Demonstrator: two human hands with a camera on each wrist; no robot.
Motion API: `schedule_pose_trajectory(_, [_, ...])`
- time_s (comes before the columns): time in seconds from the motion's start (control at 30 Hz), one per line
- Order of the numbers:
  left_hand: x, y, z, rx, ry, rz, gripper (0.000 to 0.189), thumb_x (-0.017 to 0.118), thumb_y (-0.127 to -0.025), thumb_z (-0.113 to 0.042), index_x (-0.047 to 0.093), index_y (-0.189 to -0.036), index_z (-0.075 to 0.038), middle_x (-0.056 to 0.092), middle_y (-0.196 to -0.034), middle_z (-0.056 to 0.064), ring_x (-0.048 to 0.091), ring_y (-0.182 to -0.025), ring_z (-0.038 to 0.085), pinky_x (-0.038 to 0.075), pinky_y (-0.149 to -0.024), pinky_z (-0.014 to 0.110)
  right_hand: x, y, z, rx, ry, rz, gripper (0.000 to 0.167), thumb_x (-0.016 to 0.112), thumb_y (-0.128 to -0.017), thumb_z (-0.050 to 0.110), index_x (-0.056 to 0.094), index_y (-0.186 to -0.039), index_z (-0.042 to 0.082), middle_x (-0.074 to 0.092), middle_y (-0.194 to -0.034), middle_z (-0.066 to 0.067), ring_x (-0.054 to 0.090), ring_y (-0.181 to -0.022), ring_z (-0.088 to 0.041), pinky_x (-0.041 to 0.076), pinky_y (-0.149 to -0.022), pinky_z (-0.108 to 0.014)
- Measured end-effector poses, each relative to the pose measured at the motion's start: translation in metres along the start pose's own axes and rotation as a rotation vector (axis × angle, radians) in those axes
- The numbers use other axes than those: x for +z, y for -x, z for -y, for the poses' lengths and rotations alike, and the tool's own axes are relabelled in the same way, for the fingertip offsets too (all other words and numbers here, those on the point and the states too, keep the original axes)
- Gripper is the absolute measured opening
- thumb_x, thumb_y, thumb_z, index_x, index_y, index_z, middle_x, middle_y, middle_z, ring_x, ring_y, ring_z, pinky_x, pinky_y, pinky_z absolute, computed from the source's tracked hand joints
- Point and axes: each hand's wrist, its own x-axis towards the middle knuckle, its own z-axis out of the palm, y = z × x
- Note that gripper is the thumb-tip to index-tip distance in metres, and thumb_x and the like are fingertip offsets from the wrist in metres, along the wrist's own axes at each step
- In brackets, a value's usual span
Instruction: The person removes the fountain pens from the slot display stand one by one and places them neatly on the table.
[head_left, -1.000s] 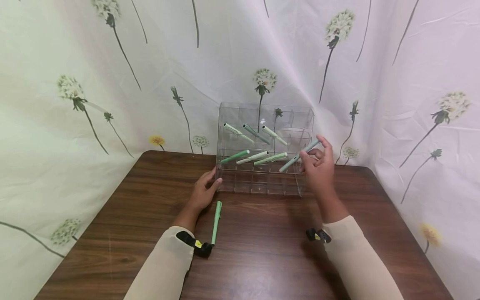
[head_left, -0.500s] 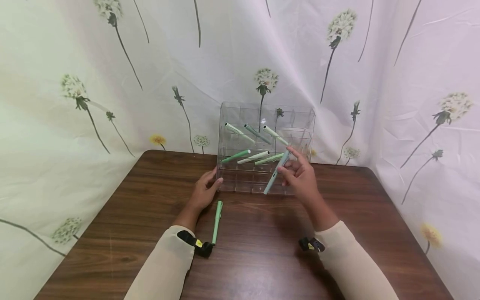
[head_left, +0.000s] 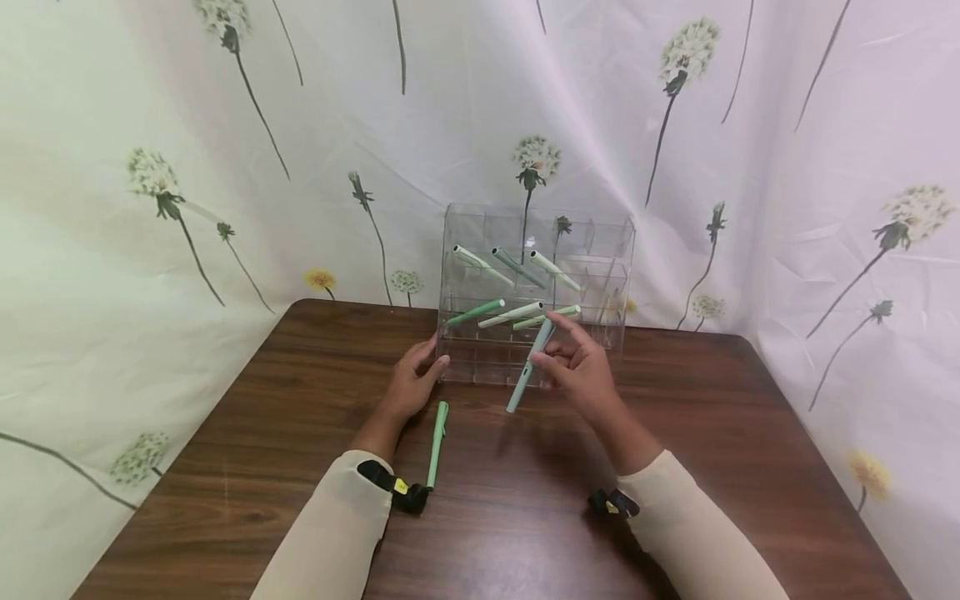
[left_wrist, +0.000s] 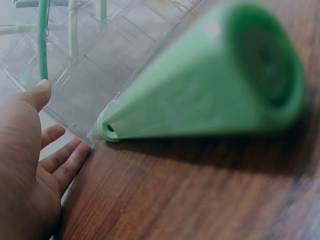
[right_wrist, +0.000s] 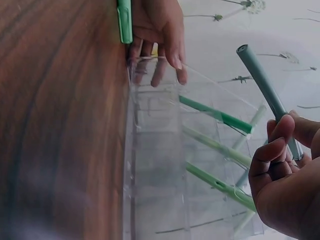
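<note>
A pale blue-green pen point(head_left: 528, 367) is pinched between the thumb and fingers of my right hand point(head_left: 579, 367), slanting in front of the lower tiers of a clear plastic organizer rack point(head_left: 457, 367). In the right wrist view the same pen point(right_wrist: 265, 82) points up and away from the curled fingers. My left hand point(head_left: 412, 379) rests against the rack's left side, its fingers fairly straight and spread in the left wrist view. Just in front of the rack, a light green pen point(head_left: 438, 446) lies on the table beside my left wrist.
Several pens stand slanted in the rack: a dark green pen point(head_left: 476, 312) and pale ones in the middle tier, and a grey-green pen point(head_left: 517, 265) between pale ones above. A flower-printed curtain point(head_left: 360, 100) hangs behind the wooden table point(head_left: 300, 400).
My right hand has carried the blue-green pen left and down from the rack's right side, and the pen has turned steeper. My left hand stays at the rack's left side.
</note>
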Motion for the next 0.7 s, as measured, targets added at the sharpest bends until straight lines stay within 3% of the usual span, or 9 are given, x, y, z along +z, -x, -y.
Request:
schedule_pose_trajectory(0.43, [0.001, -0.001, 0.0, 0.026, -0.011, -0.007, 0.06, 0.068, -0.11, -0.017, 0.046, -0.166, -0.01, 0.058, -0.156, 0.025, 0.07, -0.128, 0.041, 0.055, -0.108, 0.048, 0.028, 0.005, -0.016, 0.13, 0.022, 0.098, 0.065, 0.076, -0.098, -0.006, 0.051, -0.156, 0.005, 0.071, -0.09, 0.005, 0.063, -0.062, -0.011, 0.056, -0.059, -0.03])
schedule_pose_trajectory(0.7, [0.0, -0.001, -0.002, -0.001, -0.012, 0.007, 0.06, 0.067, -0.111, -0.019, 0.045, -0.167, -0.011, 0.056, -0.158, 0.025, 0.067, -0.131, 0.044, 0.052, -0.113, 0.056, 0.042, 0.008, -0.031, 0.202, 0.071, 0.171, 0.061, 0.08, -0.097, -0.001, 0.053, -0.151, 0.005, 0.072, -0.087, 0.002, 0.061, -0.059, -0.017, 0.057, -0.06, -0.036])
